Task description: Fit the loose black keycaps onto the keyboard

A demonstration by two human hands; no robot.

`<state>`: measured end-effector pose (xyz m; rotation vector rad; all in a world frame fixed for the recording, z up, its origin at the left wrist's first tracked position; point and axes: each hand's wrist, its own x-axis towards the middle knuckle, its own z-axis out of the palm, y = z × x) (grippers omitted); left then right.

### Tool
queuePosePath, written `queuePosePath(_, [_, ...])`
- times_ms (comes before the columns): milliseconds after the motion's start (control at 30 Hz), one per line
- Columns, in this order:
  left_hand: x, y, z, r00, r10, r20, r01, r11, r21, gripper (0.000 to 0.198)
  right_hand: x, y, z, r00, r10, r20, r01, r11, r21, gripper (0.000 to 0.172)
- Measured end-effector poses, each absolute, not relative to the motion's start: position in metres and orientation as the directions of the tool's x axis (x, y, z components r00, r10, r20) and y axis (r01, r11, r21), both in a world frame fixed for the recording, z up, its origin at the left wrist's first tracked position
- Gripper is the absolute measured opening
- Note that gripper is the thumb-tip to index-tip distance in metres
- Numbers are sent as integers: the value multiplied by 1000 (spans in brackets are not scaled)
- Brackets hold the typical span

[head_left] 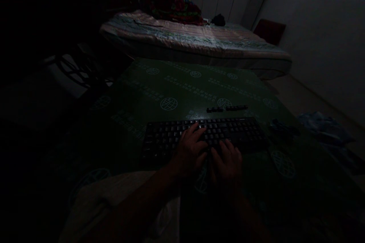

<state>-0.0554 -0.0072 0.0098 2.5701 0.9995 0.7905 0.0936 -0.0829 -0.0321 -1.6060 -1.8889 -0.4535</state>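
Note:
A black keyboard (165, 136) lies on a green board printed with pale globe marks. My left hand (190, 151) rests over its middle keys, with the fingers stretched out and apart. Beside it, my right hand (229, 159) sits at the keyboard's front edge. Its fingers are spread and slightly bent, with the tips near the lower keys. I see nothing held in either hand, though dim light hides the undersides of the fingers. Behind the keyboard, small dark pieces that look like keycaps (226, 109) are lined up in a row.
The green board (137, 95) reaches back to a bed (194, 40) with a striped sheet and a red patterned blanket (173, 3). A dark crumpled item (282, 127) lies right of the keyboard. Cloth (325, 127) is heaped farther right. Pale fabric (125, 193) shows at the near left.

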Motion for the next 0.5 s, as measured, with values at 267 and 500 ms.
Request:
queuePosePath(267, [-54, -8, 13, 613, 684, 396, 538, -728, 425, 10, 93, -83, -32, -76, 765, 640, 971, 203, -127, 27])
queuePosePath(500, [-54, -9, 13, 612, 693, 381, 550, -720, 423, 9, 88, -85, -25, -54, 790, 610, 960, 208, -185, 28])
